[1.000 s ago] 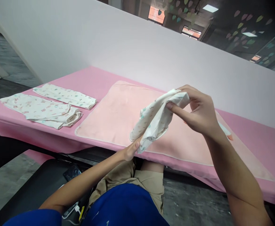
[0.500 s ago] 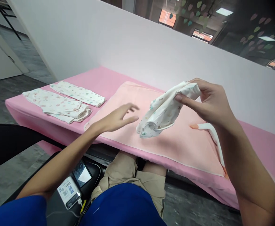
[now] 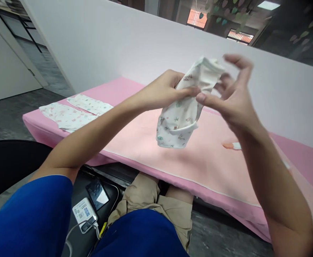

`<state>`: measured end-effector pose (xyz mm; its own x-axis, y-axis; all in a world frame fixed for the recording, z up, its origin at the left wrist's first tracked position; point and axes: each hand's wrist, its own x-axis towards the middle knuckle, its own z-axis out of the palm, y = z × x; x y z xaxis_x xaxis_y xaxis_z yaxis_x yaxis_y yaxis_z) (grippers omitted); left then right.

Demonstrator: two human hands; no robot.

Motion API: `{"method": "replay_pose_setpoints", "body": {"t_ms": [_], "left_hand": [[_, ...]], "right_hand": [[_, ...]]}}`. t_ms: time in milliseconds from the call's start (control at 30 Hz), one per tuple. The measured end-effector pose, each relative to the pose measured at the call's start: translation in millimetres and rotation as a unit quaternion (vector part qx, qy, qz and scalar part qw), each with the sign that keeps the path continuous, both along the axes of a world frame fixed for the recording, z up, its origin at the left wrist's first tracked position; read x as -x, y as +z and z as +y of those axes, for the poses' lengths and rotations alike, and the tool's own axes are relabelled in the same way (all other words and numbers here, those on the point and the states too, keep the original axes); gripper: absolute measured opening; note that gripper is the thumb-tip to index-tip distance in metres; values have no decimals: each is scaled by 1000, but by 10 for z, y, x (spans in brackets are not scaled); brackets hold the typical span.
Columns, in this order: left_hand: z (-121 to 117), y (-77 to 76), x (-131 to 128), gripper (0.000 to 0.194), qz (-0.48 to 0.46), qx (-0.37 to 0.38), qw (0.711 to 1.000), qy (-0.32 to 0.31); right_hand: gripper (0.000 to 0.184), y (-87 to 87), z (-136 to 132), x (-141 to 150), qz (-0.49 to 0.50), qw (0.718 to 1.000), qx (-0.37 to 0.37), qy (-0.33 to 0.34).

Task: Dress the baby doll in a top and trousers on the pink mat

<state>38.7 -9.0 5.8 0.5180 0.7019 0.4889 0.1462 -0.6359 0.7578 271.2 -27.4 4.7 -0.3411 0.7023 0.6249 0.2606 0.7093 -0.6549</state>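
Note:
A small folded white baby garment (image 3: 183, 110) with a scattered coloured print hangs in the air above the peach mat (image 3: 145, 135). My left hand (image 3: 172, 89) grips it from the left, thumb across the front and fingers hidden behind. At its right edge is my right hand (image 3: 231, 96), the thumb tip at the cloth and the fingers spread apart, blurred by motion. The upper end of the garment gapes, showing its plain inner side. On the left of the pink-covered table (image 3: 116, 85) lie printed baby clothes (image 3: 68, 116), partly behind my left forearm.
A white partition (image 3: 105, 46) rises behind the table, with glass above. An orange-tipped white strap (image 3: 233, 146) lies on the mat beside my right forearm. Lower left, a power bank (image 3: 84, 214) with a cable and a phone (image 3: 98, 194) rest on a black seat.
My left hand has moved up and right and taken hold of the garment. The garment is raised and more upright. My right hand's fingers have loosened and spread.

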Motion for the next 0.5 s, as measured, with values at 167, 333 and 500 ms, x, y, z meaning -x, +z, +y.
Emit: {"method": "replay_pose_setpoints", "body": {"t_ms": [167, 333, 500], "left_hand": [[124, -31, 198, 39, -20, 99, 995, -14], [471, -373, 652, 40, -36, 178, 983, 18], [802, -768, 1307, 42, -109, 238, 961, 87]], "right_hand": [[79, -957, 213, 244, 101, 953, 264, 108], [61, -1496, 383, 815, 160, 905, 375, 123], [64, -1653, 737, 1454, 213, 868, 425, 147]]}}
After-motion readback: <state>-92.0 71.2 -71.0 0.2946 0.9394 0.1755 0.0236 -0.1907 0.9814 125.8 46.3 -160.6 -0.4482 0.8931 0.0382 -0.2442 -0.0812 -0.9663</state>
